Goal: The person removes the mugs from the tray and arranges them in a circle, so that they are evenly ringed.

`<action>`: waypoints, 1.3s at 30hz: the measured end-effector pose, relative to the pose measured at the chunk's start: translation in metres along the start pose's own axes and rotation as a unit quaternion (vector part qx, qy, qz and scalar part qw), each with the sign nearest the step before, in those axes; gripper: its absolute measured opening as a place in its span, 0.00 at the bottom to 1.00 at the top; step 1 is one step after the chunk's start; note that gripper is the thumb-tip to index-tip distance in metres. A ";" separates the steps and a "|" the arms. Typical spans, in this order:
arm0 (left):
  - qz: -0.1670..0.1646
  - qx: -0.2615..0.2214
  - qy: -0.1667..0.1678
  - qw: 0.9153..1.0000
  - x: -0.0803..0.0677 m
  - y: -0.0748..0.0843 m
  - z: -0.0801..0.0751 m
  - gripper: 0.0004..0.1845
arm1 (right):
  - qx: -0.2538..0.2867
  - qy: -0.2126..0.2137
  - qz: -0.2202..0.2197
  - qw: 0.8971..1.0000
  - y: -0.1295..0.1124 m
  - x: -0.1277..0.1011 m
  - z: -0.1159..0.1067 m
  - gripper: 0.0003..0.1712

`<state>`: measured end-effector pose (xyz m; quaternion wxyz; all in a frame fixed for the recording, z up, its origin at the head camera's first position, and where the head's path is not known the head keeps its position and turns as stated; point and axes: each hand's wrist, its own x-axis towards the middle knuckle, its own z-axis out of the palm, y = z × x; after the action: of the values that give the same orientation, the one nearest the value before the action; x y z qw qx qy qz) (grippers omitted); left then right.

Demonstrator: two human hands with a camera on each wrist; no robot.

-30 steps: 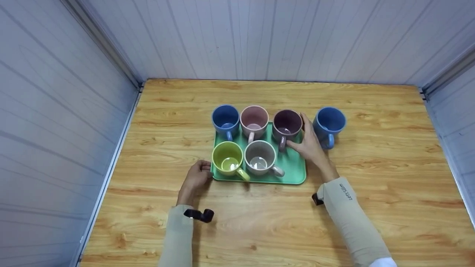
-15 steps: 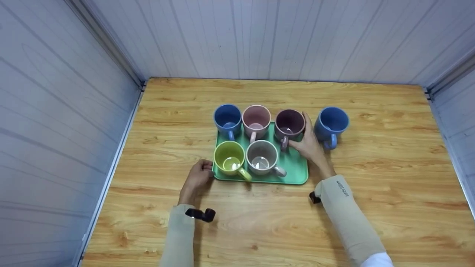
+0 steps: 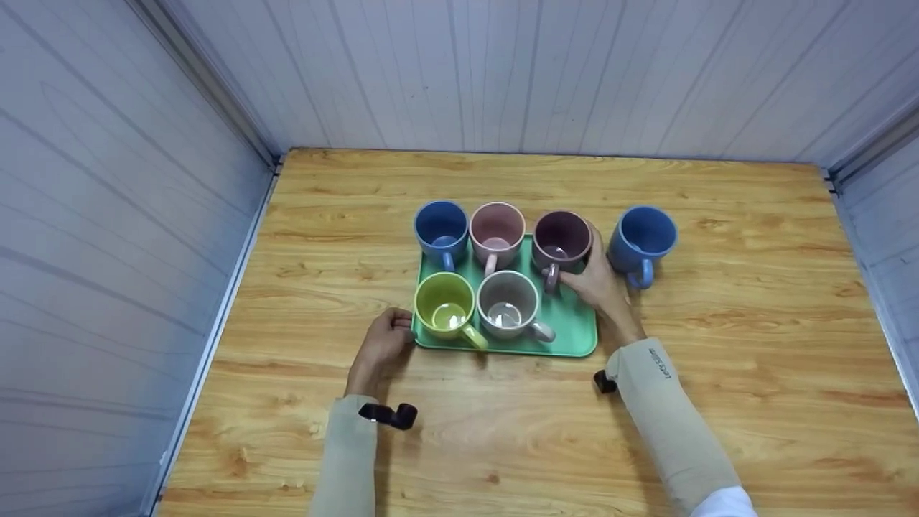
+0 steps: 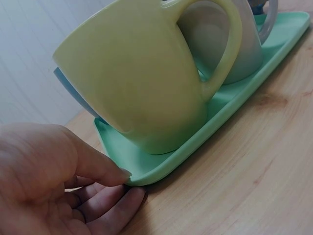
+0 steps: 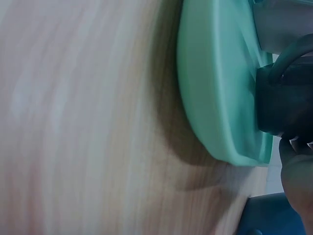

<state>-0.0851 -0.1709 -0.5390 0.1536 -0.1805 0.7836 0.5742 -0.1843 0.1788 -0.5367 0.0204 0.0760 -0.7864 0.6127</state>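
My left hand [image 3: 386, 339] pinches the near left corner of the green tray [image 3: 563, 327], thumb at the rim and fingers below it in the left wrist view. My right hand [image 3: 599, 283] grips the dark purple mug [image 3: 549, 262] from its right side, thumb near the handle. That mug stands upright at the tray's back right. Beside it are a pink mug [image 3: 495, 251] and a blue mug [image 3: 439, 248] along the back. In front of them stand a yellow mug [image 4: 137, 73] and a grey mug [image 3: 506, 309], handles toward the near right.
A second blue mug [image 3: 639, 248] stands on the wooden table [image 3: 488, 431], off the tray and just right of my right hand. Pale panel walls [image 3: 488, 79] close the table in at the back and both sides.
The view has shifted slightly. My right wrist has swung a little leftward while the hand stays on the purple mug. The left hand keeps its place at the tray corner.
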 end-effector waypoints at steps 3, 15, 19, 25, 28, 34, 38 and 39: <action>0.004 -0.001 -0.001 1.000 0.001 -0.001 0.000 0.19 | 0.005 -0.001 -0.002 1.000 -0.015 -0.004 0.000 0.58; -0.003 0.000 0.003 1.000 0.001 0.000 0.000 0.20 | -0.049 0.045 -0.010 0.998 0.002 -0.006 0.004 0.58; -0.006 -0.002 0.002 1.000 0.002 0.000 0.000 0.20 | -0.064 0.048 -0.012 0.997 0.002 -0.006 0.002 0.59; -0.007 0.000 0.003 1.000 0.002 0.000 0.002 0.20 | -0.056 0.054 -0.023 0.997 -0.009 -0.005 -0.002 0.58; -0.007 -0.001 0.003 1.000 0.002 0.000 0.002 0.20 | -0.045 0.053 -0.029 0.997 -0.030 -0.008 -0.003 0.57; -0.001 -0.006 0.001 1.000 0.001 0.002 0.002 0.20 | -0.028 0.051 -0.043 0.997 -0.060 -0.012 -0.006 0.54; -0.003 -0.007 0.003 1.000 0.002 0.002 0.002 0.20 | -0.025 0.052 -0.054 0.997 -0.066 -0.011 -0.009 0.54; -0.004 -0.008 0.003 1.000 0.002 0.002 0.002 0.20 | -0.026 0.052 -0.058 0.997 -0.067 -0.010 -0.009 0.54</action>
<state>-0.0877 -0.1682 -0.5390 0.1518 -0.1862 0.7790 0.5791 -0.1650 0.1727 -0.4715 0.0988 0.0890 -0.7941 0.5930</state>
